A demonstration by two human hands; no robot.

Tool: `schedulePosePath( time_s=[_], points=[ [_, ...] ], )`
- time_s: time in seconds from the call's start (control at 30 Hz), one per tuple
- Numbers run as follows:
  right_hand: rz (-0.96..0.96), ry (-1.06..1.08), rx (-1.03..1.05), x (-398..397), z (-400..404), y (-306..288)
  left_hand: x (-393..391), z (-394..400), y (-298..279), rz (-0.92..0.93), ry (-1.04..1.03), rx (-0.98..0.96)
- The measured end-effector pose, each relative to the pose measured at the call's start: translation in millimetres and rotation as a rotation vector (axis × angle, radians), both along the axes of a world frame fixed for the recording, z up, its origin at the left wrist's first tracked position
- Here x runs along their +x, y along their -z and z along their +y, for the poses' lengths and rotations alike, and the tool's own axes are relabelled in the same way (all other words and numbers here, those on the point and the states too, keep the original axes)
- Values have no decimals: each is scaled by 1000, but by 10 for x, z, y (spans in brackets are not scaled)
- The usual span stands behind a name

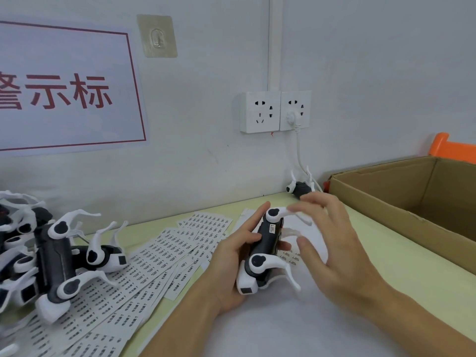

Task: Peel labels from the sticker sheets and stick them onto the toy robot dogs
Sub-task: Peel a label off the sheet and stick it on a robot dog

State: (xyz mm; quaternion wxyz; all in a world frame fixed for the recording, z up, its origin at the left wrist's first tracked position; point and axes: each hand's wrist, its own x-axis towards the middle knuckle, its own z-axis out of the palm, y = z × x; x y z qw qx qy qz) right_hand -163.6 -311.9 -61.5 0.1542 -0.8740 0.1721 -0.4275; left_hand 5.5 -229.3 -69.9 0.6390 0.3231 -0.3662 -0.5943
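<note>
My left hand [233, 256] grips a black-and-white toy robot dog [265, 249] turned belly up over the table, its white legs sticking out to the right. A small label [271, 228] sits on its black underside near the far end. Just right of the dog my right hand [332, 243] hovers, motion-blurred, its fingers spread and relaxed, the fingertips near the upper white leg. Sticker sheets [144, 269] with rows of small printed labels fan out across the table to the left.
A pile of several more toy dogs [49, 256] lies at the left on the sheets. One more dog [300, 188] lies by the wall under the sockets [274, 112]. An open cardboard box [412, 191] stands at the right.
</note>
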Motion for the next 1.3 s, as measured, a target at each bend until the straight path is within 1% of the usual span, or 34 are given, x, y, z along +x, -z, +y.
schedulePosePath(
  time_s=[0.1, 0.17, 0.2, 0.3, 0.37, 0.43, 0.57, 0.73, 0.9, 1.0, 1.1, 1.17, 1.3],
  points=[
    [-103, -69, 384, 5, -13, -26, -9, 44, -34, -14, 43, -15],
    [-133, -151, 641, 18, -37, -37, -13, 62, -50, -26, 78, -30],
    [-127, -185, 723, 25, -47, -44, -13, 60, -50, -36, 89, -33],
    [-76, -258, 812, 58, -26, -71, -14, 41, -21, -93, 79, -26],
    [-95, -260, 860, 79, -4, -77, -11, 31, -7, -129, 70, -30],
    [-137, -265, 953, 90, -13, -79, 0, 26, 2, -145, 73, -38],
    [-166, -348, 1133, 82, -45, -113, 16, 25, 14, -137, 88, -41],
    [-138, -402, 1177, 33, -65, -134, 21, 8, 16, -87, 93, -43],
    [-126, -310, 1102, 58, -38, -123, 20, 5, 30, -98, 93, -50],
    [-125, -345, 1127, 40, -38, -141, 31, 11, 25, -102, 96, -55],
    [-93, -378, 1105, 13, -50, -163, 33, 8, 27, -91, 88, -50],
    [-70, -348, 1103, 18, -46, -167, 25, 6, 32, -117, 77, -53],
    [-95, -196, 992, 71, 8, -147, -5, 15, 20, -166, 64, -57]
  ],
)
